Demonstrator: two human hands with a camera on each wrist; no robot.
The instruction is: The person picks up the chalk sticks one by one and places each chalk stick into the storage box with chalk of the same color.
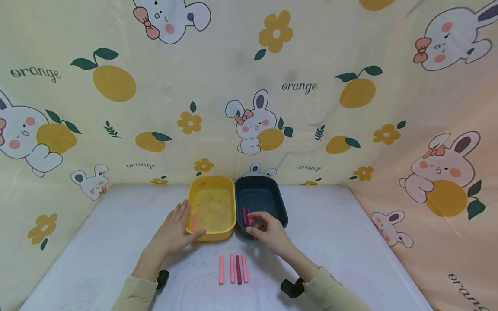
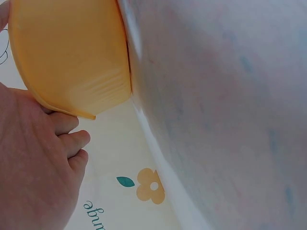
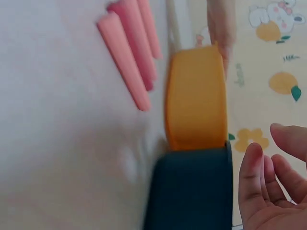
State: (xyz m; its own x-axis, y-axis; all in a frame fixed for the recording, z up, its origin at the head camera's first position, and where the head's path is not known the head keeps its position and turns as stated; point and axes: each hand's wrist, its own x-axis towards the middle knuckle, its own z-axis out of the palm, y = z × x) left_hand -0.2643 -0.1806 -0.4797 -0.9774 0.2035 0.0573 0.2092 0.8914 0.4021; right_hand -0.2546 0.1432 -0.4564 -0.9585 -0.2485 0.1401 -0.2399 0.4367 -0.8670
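My left hand (image 1: 173,231) rests against the left side of the yellow bin (image 1: 216,237), fingers along the outer wall and thumb over the front rim. One pink stick (image 1: 193,221) leans inside that bin by its left wall. Over the front of the dark blue bin (image 1: 281,195) is my right hand (image 1: 268,233), its fingers loosely bent. In the right wrist view, thumb and fingertips are apart with nothing between them. Dark red sticks (image 1: 244,216) stand in the blue bin just beside the fingertips, partly hidden by the hand.
On the white table (image 1: 116,242), in front of the bins, several sticks lie side by side: pink ones (image 1: 221,270) and a dark red one (image 1: 238,270). The two bins touch side by side. Behind them hangs a cream curtain (image 1: 233,65) printed with rabbits and oranges.
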